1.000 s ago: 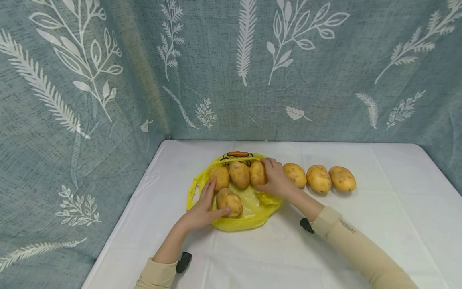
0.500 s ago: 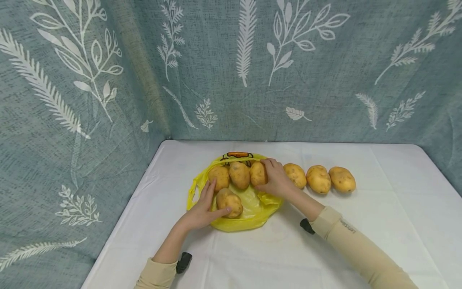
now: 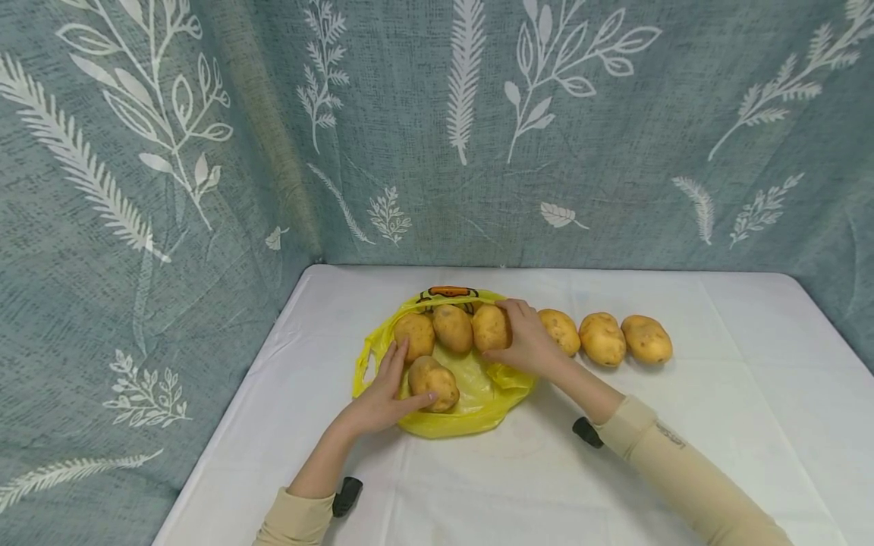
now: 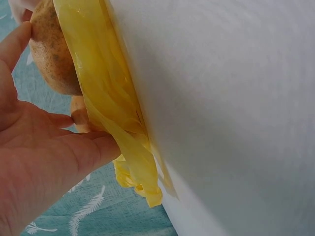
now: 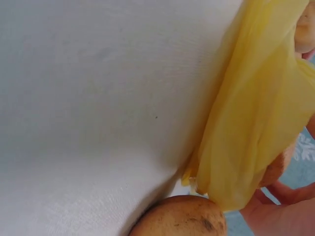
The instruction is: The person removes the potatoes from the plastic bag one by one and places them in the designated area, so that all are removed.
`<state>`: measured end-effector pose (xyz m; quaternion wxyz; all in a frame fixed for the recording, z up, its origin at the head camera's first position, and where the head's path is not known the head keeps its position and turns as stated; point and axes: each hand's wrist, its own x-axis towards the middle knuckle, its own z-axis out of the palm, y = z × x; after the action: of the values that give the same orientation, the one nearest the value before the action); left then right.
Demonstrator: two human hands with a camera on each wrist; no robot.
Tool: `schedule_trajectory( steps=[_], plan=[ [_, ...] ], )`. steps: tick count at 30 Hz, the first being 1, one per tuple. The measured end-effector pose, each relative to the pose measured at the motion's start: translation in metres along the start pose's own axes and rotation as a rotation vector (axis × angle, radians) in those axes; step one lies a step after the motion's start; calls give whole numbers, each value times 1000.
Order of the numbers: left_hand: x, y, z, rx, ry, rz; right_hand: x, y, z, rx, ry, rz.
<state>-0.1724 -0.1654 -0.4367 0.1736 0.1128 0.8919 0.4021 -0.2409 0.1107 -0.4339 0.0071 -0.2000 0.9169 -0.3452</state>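
A yellow plastic bag lies spread open on the table with several potatoes on it. My right hand grips the right-hand potato of the back row, thumb at its near side and fingers over its far side. My left hand is spread at the bag's left side. Its thumb touches the front potato, and its fingers reach to the back-left potato. In the left wrist view its fingers look mostly straight beside the yellow film. Another potato sits between the back ones.
Right of the bag, three potatoes stand in a row on the white tablecloth: one partly behind my right hand, one in the middle, one at the end. A blue-green leaf-print curtain hangs behind and at left.
My right hand and sleeve have shifted slightly to the right, and the potato in that hand with them. My left hand and the other potatoes stay where they were.
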Motion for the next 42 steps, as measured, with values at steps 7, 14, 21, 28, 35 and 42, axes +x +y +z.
schedule_trajectory(
  steps=[7,14,21,28,35,42],
  plan=[
    [0,1,0,-4,-2,0,-8,-2,-7,49,27,2],
    [-1,0,1,-6,-5,2,-20,-4,-21,65,23,30],
    [0,0,0,-5,-5,3,-34,2,-35,71,60,9],
    [0,0,0,-4,-9,2,-49,9,-44,75,75,5],
    [-1,0,1,-6,-7,1,-65,13,-54,34,71,7],
    [-1,0,-1,-4,-11,0,-82,21,-58,-16,84,-23]
  ],
)
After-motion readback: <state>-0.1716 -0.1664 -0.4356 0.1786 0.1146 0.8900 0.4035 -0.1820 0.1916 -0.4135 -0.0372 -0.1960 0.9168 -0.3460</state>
